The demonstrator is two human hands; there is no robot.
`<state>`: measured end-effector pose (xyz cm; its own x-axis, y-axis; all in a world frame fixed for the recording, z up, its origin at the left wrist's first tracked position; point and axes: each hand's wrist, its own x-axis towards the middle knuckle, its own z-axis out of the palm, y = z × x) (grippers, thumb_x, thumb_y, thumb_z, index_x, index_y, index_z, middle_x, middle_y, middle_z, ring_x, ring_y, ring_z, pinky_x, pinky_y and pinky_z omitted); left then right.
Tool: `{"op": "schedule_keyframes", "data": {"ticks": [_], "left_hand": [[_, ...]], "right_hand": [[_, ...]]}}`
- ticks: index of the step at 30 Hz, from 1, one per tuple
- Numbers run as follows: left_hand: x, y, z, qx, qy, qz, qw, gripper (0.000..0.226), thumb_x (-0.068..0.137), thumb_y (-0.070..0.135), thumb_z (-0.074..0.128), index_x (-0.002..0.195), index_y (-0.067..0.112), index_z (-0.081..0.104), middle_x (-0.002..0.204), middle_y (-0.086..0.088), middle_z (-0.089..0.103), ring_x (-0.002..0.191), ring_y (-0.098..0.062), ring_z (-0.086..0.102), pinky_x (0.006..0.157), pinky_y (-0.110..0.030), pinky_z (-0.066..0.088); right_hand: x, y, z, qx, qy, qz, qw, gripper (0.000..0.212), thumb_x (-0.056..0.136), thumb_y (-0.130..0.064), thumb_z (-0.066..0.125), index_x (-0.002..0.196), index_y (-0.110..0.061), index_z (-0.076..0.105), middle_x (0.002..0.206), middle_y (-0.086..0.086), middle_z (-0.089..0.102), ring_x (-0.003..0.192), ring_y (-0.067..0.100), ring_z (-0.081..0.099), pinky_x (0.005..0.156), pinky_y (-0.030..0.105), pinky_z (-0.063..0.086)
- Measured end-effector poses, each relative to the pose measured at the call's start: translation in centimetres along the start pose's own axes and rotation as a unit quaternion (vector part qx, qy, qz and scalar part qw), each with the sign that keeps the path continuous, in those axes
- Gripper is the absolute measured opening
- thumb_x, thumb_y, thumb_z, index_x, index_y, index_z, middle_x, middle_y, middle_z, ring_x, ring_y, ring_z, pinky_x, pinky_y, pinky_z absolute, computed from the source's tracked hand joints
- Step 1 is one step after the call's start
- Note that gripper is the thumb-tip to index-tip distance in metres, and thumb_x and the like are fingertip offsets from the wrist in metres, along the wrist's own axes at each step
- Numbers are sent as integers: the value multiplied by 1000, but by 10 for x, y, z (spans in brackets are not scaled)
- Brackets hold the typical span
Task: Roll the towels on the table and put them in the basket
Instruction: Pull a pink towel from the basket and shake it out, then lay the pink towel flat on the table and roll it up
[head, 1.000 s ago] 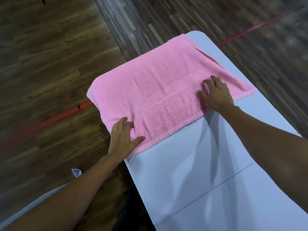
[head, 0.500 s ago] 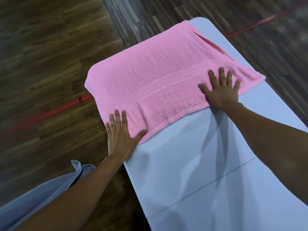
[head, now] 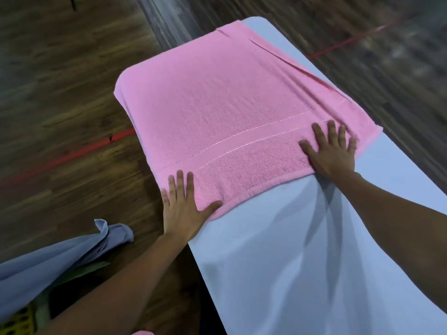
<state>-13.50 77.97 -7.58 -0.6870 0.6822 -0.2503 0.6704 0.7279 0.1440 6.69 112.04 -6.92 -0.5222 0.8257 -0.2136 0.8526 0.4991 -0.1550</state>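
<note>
Pink towel (head: 229,112): spread flat over the far end of the desk (head: 278,250). Its left side hangs over the desk's edge. Layered edges along the far right side suggest it is folded double. Two stitched lines (head: 242,143) run across it near the hemmed near edge.

Handling, as judged: terry cloth, soft and limp, light, not fragile. It will not slide much on the desk cover, but it will sag and skew if lifted by one corner. Best taken along the near hem at both corners, thumbs under, then rolled away from the body with even pressure so the roll stays straight.

Grip: left hand (head: 183,209) lies flat on the near left corner, fingers straight, thumb along the hem, holding nothing. Right hand (head: 331,151) presses flat near the near right corner, fingers spread, also holding nothing. Rolling not yet begun.

Writing: no brand, label or tag readable anywhere.

Around: wooden floor (head: 60,68) with a red line (head: 72,153). Blue-grey cloth (head: 48,262) at lower left, over something yellow and perforated (head: 17,320), possibly the basket; cannot confirm.
</note>
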Motion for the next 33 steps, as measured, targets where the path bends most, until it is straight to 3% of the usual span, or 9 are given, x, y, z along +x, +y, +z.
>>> {"op": "schedule_keyframes", "data": {"ticks": [15,27,33], "left_hand": [[-304,108,98,-30,-40,32,998,110,74,91,16,151,21,-20,156,-6,-30,143,-25,-28,118,-52,-8],[-461,182,135,-27,-95,-15,995,113,71,93,15,151,21,-20,157,-6,-28,145,-27,-23,119,-48,-3],[-503,208,141,-23,-111,-44,993,115,74,88,31,151,20,-19,158,-6,-25,146,-28,-20,117,-52,-1]], "right_hand": [[-291,203,31,21,-51,45,997,75,86,-80,9,150,-45,-9,160,-3,-19,147,24,-19,116,52,-12],[-434,306,38,52,-88,53,993,74,89,-75,18,151,-42,-7,160,-6,-19,146,20,-20,117,50,-11],[-456,330,32,33,-136,42,989,77,90,-73,20,151,-38,-11,159,-4,-23,146,24,-21,118,51,-9]]}}
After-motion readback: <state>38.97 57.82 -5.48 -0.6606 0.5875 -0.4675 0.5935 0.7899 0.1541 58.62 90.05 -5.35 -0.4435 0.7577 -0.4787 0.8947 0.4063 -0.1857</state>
